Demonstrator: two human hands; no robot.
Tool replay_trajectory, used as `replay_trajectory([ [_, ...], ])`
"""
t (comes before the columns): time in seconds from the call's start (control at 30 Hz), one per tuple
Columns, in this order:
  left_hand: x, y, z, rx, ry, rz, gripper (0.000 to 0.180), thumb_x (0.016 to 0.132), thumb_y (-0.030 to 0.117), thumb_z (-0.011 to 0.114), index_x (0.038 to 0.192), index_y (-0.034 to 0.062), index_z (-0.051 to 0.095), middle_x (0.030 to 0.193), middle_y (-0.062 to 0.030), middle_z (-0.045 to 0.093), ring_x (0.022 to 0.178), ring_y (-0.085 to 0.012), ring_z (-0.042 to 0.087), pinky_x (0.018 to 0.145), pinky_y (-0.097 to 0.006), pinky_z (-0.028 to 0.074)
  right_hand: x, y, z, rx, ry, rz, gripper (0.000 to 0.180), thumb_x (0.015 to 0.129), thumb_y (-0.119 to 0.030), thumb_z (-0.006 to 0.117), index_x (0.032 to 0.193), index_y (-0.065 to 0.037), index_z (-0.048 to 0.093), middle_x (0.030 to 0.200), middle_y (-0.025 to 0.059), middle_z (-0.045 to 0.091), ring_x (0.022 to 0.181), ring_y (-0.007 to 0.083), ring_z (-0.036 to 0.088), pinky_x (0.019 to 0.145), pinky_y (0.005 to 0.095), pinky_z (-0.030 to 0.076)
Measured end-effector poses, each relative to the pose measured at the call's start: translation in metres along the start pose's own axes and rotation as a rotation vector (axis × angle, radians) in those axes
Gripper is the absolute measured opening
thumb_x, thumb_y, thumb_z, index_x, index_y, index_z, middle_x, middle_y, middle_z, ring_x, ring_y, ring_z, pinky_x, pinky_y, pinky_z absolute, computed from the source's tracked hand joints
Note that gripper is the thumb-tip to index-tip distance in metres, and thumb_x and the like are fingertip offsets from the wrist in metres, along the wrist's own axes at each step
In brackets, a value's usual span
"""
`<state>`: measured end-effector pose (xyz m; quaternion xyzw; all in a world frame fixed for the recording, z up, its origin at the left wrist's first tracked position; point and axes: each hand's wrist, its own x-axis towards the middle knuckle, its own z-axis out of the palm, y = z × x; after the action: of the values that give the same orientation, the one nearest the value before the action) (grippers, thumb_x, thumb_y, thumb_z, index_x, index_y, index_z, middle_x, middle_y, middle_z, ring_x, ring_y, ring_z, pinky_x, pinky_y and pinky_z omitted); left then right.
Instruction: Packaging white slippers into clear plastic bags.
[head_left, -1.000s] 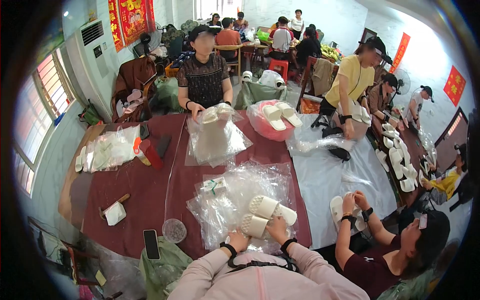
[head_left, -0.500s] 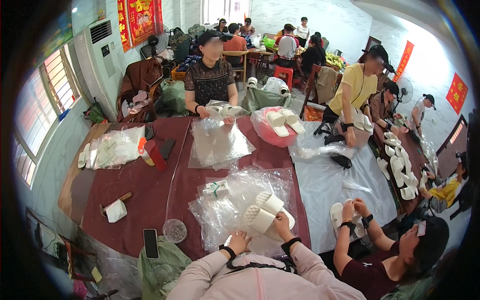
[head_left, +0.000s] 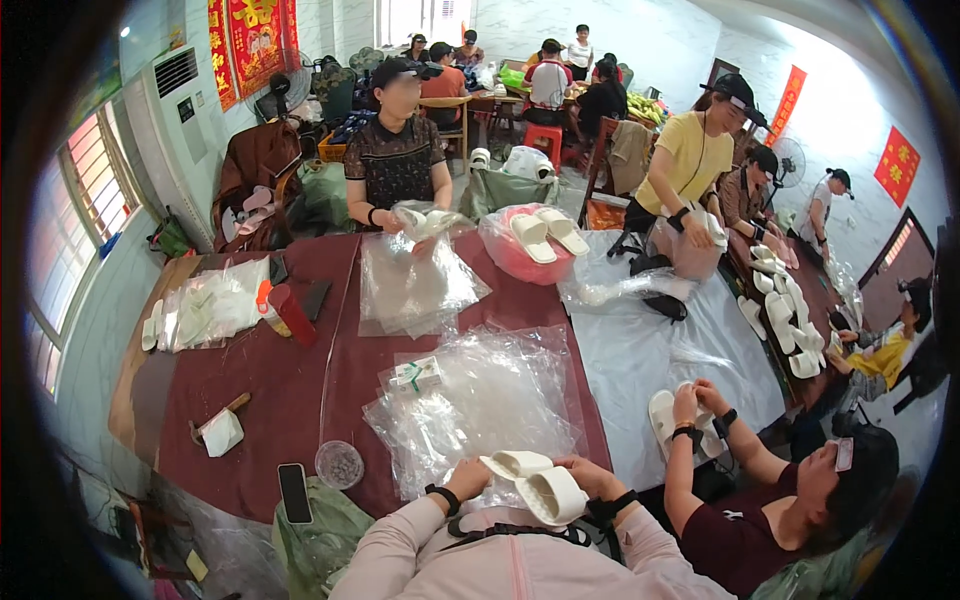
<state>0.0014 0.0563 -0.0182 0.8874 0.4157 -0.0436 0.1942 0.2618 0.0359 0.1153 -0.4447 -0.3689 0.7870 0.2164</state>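
Close to my body, a pair of white slippers point(head_left: 553, 497) is tilted, with their openings turned toward me. My left hand point(head_left: 467, 478) is closed at the left end of the pair, its fingertips partly hidden by the slipper edge. On the other side my right hand point(head_left: 594, 479) grips the right end. Just beyond lies a fanned stack of clear plastic bags point(head_left: 500, 390), spread over the dark red tabletop point(head_left: 270, 400). A small white box with green marks point(head_left: 416, 374) rests on that stack.
Left of me are a round clear tub point(head_left: 339, 464), a phone point(head_left: 294, 493) and a hammer-like tool point(head_left: 238, 403) by a white block. A red bottle point(head_left: 291, 313) stands farther off. At my right a co-worker's hands point(head_left: 700, 398) handle white slippers on a pale sheet.
The slippers have come down and closer to my body, turned so their openings face me. My left hand has moved from the bags up to the slippers. The view has shifted slightly.
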Motion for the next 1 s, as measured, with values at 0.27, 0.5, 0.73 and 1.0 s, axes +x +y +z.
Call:
replay_trajectory([
  [0.27,0.004,0.013,-0.048,-0.560,0.284,-0.012,0.028,0.086,0.028,0.045,0.096,0.0067,0.060,0.086,-0.0186,0.060,0.080,-0.0380,0.057,0.070,-0.044,0.045,-0.023,0.004,-0.012,0.070,-0.118,0.016,0.026,0.084,-0.009,0.056,0.107,0.002,0.058,0.093,0.0026,0.062,0.076,0.0083,0.058,0.067,0.0230,0.048],
  [0.5,0.013,0.016,-0.089,-0.803,0.443,-0.107,0.032,0.089,0.032,0.044,0.101,0.0084,0.062,0.093,-0.0199,0.060,0.085,-0.0376,0.056,0.074,-0.039,0.046,-0.045,-0.026,-0.001,0.013,-0.028,-0.033,0.029,0.082,-0.009,0.059,0.109,0.002,0.057,0.095,0.0028,0.062,0.078,0.0079,0.057,0.071,0.0215,0.046],
  [0.73,0.011,0.011,-0.102,-0.623,0.419,0.038,0.027,0.087,0.020,0.049,0.108,0.0048,0.056,0.105,-0.0173,0.058,0.095,-0.0349,0.055,0.082,-0.038,0.044,-0.041,-0.028,-0.028,-0.546,0.250,-0.203,0.018,0.076,-0.002,0.056,0.093,-0.001,0.062,0.081,0.0005,0.062,0.076,0.0070,0.054,0.067,0.0232,0.044],
  [1.0,0.027,0.003,-0.093,-1.104,0.221,0.050,0.016,0.091,0.011,0.041,0.086,-0.0006,0.050,0.125,-0.0125,0.048,0.107,-0.0210,0.050,0.090,-0.030,0.037,-0.027,-0.020,-0.030,-0.551,0.222,-0.355,0.019,0.076,-0.003,0.055,0.094,0.000,0.061,0.075,0.0031,0.061,0.073,0.0092,0.054,0.066,0.0246,0.044],
])
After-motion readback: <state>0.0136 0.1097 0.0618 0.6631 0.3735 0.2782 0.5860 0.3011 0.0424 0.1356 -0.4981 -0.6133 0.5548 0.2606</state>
